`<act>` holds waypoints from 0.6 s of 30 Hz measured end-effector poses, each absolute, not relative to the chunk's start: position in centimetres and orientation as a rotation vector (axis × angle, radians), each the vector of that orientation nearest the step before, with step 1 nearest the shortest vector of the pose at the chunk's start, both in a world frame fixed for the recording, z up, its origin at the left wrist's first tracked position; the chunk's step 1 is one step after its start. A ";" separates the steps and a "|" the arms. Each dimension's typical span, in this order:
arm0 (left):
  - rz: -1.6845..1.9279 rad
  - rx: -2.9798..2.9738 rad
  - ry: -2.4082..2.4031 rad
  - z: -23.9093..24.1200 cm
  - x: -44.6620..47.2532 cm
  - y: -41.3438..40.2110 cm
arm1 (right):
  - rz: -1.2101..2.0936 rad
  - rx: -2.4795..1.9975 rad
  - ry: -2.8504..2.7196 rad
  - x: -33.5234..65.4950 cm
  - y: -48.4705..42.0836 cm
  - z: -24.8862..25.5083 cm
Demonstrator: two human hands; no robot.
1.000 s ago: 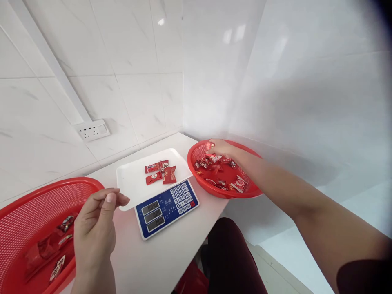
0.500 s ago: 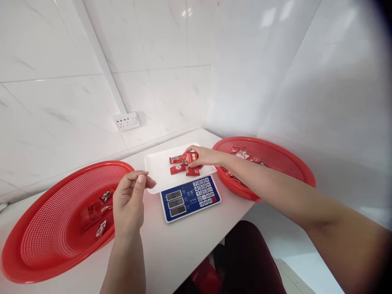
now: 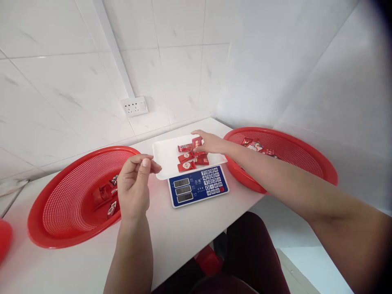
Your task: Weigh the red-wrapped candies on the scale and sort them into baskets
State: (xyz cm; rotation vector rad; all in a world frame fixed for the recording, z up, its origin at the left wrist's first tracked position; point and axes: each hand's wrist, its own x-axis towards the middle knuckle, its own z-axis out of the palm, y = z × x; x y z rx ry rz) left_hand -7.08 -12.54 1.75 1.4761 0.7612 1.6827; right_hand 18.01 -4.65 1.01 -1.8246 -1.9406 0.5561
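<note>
- Wall [image 3: 183, 73] of glossy white, grey-veined tiles, behind everything.
- White flat-topped desk [image 3: 183, 224], carrying the baskets and scale.
- Two round red plastic mesh baskets, left [image 3: 67, 200] and right [image 3: 306, 153], red packets inside both.
- Blue-and-white electronic scale [image 3: 199, 185] between them, topped by a white rectangular tray [image 3: 167, 157].
- Right hand [image 3: 211, 143]: half a second ago pinching a packet over the tray; now its grip stands apart there.
- Left hand [image 3: 134, 183]: curled beside the tray's corner, as before; whether its fingertips meet, I cannot tell.
- Small red wrapped packets [image 3: 186, 166]: five visible on the tray, four a second ago.
</note>
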 end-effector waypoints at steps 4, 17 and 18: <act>1.701 1.472 0.761 1.8 -7.0 -12.5 | 0.382 -1.829 -1.933 18.2 -5.7 1.1; 2.052 1.280 0.778 3.1 -7.6 -13.4 | 0.259 -2.009 -1.541 25.0 -18.8 0.2; 2.037 1.292 0.797 3.1 -7.5 -13.4 | 0.245 -2.032 -1.514 25.5 -19.4 -0.1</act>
